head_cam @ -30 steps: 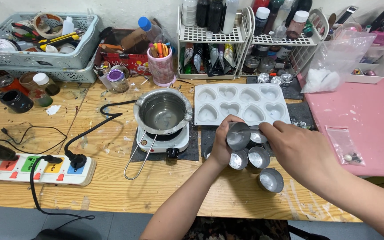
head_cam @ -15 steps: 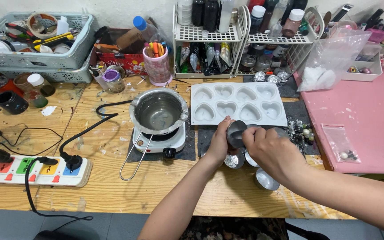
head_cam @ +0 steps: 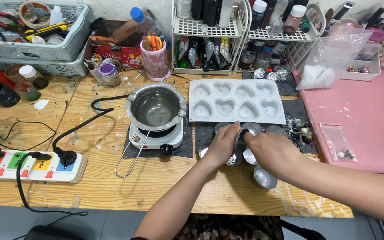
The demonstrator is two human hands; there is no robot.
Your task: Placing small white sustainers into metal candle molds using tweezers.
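The left hand [head_cam: 222, 144] and the right hand [head_cam: 270, 151] are meeting over a cluster of small round metal cups [head_cam: 263, 177] toward the near edge of the tabletop [head_cam: 98, 182], right of its middle. Both hands are closing their fingers on one dark metal cup [head_cam: 242, 135] held between them; it is too hidden to tell which way its mouth is pointing or how its axis is lying. The other cups are lying on a dark mat [head_cam: 203, 133], one tipped with its mouth toward the camera. Just beyond the hands a white heart mould tray [head_cam: 236, 116] is lying flat, long side along the far edge. To the left a metal pot [head_cam: 155, 106] is sitting on a small white hotplate [head_cam: 156, 138]. A pink mat [head_cam: 365, 124] is covering the right end, and a power strip [head_cam: 32, 162] is lying at the left.
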